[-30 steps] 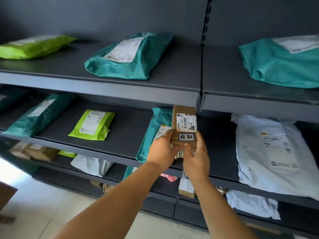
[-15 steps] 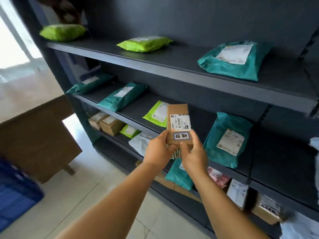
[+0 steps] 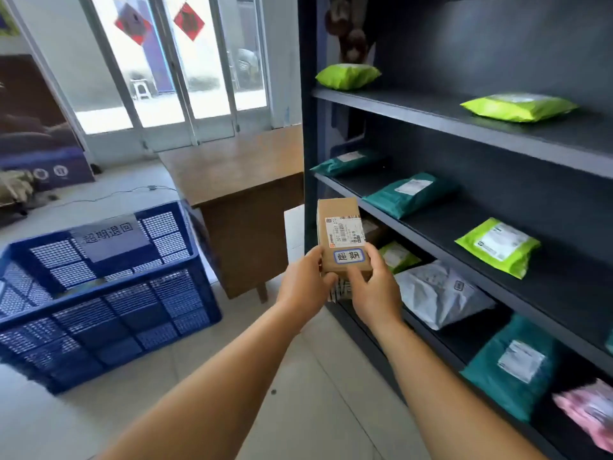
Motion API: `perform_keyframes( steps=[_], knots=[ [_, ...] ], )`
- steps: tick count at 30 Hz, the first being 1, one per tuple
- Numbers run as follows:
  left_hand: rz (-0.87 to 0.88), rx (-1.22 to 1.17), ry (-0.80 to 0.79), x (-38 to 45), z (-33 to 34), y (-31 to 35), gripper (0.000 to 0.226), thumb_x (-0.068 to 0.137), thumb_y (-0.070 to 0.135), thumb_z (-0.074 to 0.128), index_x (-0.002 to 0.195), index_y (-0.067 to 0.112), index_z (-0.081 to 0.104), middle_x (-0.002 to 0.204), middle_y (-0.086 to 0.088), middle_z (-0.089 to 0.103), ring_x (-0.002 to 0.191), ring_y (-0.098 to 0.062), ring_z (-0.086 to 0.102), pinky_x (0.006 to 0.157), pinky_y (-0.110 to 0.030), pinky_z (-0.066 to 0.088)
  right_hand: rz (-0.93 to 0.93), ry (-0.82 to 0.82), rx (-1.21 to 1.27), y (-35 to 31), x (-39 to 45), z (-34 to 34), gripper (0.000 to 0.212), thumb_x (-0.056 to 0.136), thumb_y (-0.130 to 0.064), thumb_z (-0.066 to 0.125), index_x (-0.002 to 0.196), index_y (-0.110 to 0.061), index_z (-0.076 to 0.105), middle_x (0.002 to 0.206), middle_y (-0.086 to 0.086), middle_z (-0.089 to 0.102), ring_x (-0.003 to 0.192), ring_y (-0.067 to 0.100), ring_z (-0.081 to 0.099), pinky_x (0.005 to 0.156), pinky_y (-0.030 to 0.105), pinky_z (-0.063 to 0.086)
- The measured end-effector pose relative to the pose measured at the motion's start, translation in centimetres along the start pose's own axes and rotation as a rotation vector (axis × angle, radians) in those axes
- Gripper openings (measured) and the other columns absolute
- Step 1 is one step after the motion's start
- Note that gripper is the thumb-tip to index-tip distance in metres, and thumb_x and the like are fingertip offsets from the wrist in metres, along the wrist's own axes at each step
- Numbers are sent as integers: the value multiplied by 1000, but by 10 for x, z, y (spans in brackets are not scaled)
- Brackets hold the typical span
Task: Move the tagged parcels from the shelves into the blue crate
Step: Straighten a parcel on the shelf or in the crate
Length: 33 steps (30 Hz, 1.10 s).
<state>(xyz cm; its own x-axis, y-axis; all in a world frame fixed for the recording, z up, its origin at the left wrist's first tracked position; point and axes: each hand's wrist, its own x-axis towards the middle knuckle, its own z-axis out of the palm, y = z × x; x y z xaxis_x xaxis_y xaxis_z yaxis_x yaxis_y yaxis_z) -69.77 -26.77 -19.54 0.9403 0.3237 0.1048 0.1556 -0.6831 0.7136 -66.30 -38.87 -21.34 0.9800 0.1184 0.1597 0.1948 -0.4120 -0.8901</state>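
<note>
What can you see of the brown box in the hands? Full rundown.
The box is a small, flat, brown cardboard parcel, closed and held upright in the air, its face toward the camera. A white shipping label with a barcode sits across its middle; below that is a white tag with a blue border and two dark characters. The left hand grips its lower left edge and the right hand its lower right corner, thumbs on the front. It is in front of the shelves' left end, right of the crate.

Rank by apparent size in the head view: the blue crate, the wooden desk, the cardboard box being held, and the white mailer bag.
1. blue crate, though nearness may inflate it
2. wooden desk
3. white mailer bag
4. cardboard box, gripped by left hand and right hand
</note>
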Motion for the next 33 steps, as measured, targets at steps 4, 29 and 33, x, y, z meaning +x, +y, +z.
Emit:
perform_keyframes(
  steps=[4,29,33],
  knots=[
    [-64,-47,104,-12,-60,-52,43,85,22,64,126,31,53,112,11,68,97,-8,66,85,-35,57,-64,-93,2,-37,-11,67,47,93,-28,52,139,-33,41,132,-8,55,112,14,55,84,30,47],
    [-515,116,453,75,-314,-344,42,87,25,62,127,29,53,111,6,68,97,-14,63,85,-36,54,-225,-676,91,-194,51,473,48,96,-29,52,142,-29,38,132,-5,55,110,15,55,91,32,48],
    [-555,128,486,94,-344,-384,42,86,29,61,127,29,52,112,6,68,97,-15,64,84,-38,55,-241,-744,93,-216,64,525,49,95,-27,53,143,-27,38,130,-5,55,112,15,54,92,33,48]
  ],
)
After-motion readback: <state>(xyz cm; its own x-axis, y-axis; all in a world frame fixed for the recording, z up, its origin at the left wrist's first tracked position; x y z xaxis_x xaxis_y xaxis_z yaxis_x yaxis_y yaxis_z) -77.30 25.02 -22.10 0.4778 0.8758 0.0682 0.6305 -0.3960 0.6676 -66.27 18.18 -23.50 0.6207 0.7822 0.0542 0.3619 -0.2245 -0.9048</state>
